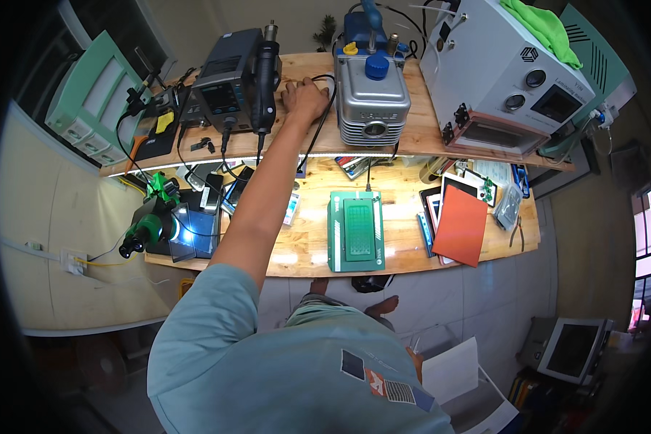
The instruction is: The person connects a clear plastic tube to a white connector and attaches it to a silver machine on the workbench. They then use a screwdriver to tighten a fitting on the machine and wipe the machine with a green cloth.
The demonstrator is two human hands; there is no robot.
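My left arm stretches over the bench, and my left hand [305, 100] rests on the upper wooden shelf [294, 65]. Its fingers look spread and point down at the wood, with no held thing visible. Just left of it stand a grey hot air rework station [228, 83] and its black hot air handpiece [265, 87]. To its right, a black cable [318, 130] runs past the wrist beside a silver pump [372, 94] with a blue cap. Only a sliver of my right hand [415, 363] shows beside my shirt, near a white chair [452, 369]; its fingers are mostly hidden.
Below the shelf, a green heating plate [356, 230] sits on the workbench [307, 249]. An orange-red sheet [461, 226] lies over other flat items at right. A green microscope part [146, 231] stands at left. A large white machine [506, 79] occupies the shelf's right end.
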